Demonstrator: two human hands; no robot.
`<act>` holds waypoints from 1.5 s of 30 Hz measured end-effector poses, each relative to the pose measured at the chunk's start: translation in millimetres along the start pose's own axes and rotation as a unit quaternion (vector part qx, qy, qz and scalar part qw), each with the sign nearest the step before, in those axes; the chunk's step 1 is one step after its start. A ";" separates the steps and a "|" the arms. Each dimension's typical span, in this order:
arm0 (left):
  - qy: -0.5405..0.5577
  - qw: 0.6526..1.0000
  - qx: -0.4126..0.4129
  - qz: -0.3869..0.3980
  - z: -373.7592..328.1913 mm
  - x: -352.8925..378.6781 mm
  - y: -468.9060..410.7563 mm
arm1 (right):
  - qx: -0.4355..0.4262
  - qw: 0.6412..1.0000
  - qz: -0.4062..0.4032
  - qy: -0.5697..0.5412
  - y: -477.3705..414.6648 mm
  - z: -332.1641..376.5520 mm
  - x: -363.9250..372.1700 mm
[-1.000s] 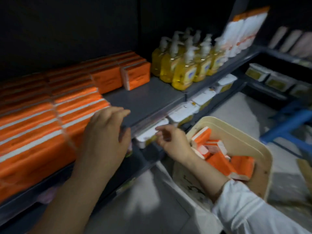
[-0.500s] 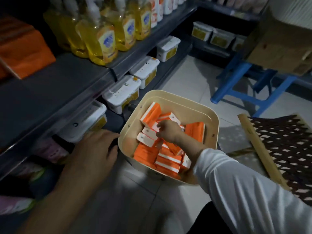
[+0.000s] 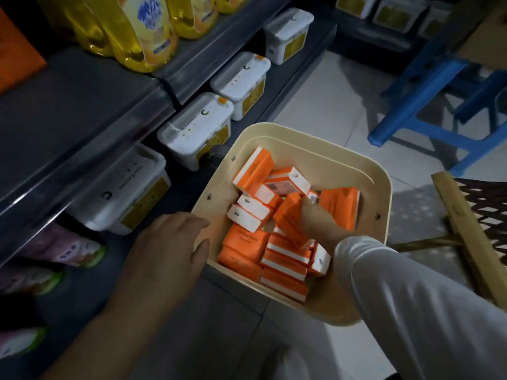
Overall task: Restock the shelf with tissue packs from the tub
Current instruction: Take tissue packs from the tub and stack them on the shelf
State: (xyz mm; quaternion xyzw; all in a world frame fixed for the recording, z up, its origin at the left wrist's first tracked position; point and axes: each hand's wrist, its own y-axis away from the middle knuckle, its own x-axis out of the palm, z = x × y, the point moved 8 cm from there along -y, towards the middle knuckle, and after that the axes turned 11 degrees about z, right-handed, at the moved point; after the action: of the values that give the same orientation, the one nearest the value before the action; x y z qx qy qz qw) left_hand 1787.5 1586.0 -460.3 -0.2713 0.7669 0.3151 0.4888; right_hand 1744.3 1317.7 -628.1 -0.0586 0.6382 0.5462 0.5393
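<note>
A: right hand status?
B: grip wrapped round one tissue pack inside the tub; pack's long axis slants up-left; shelf lies up-left too; left hand relaxed at tub rim, nearer the shelf

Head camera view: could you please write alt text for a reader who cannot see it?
A person's right hand grips an orange tissue pack inside a cream tub holding many such packs. The left hand, fingers relaxed, lies at the tub's left rim. Beside it, dark shelves hold yellow soap bottles and white lidded boxes.
</note>
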 end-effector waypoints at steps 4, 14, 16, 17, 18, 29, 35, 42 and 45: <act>0.090 0.995 -0.033 0.005 5.0 5.7 -5.6 | -0.025 0.996 0.018 -0.080 0.8 17.0 -10.8; 0.483 0.859 -0.150 0.080 8.1 46.6 -14.7 | -0.175 0.804 0.218 -0.525 87.7 78.7 -33.4; 0.598 0.778 -0.174 0.086 5.0 56.0 -11.7 | -0.220 0.744 0.276 -0.567 110.4 101.8 -25.0; 0.631 0.750 -0.184 0.071 5.7 57.2 -11.3 | -0.226 0.720 0.294 -0.586 116.5 108.6 -20.2; 0.645 0.738 -0.190 0.053 7.4 56.5 -11.6 | -0.227 0.716 0.294 -0.591 117.6 111.7 -17.7; 0.601 0.774 -0.197 0.029 9.6 53.1 -10.4 | 0.192 0.927 -0.185 -0.262 20.9 -68.2 -44.1; 0.586 0.786 -0.194 0.025 5.0 49.5 -12.2 | 0.130 0.926 -0.126 -0.332 21.4 -75.3 -31.1; 0.555 0.806 -0.202 -0.041 9.3 30.9 -4.9 | -0.019 0.814 -0.028 -0.580 48.1 -17.9 -34.4; 0.499 0.836 -0.192 -0.123 12.7 6.7 4.2 | -0.105 0.757 0.057 -0.642 68.8 23.7 -41.3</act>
State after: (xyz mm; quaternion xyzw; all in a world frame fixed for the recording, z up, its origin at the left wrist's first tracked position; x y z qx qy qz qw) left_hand 1789.4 1597.5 -469.7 -0.5726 0.7909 0.2153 0.0130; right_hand 1730.4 1341.8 -549.2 0.2866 0.0830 0.5488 0.7809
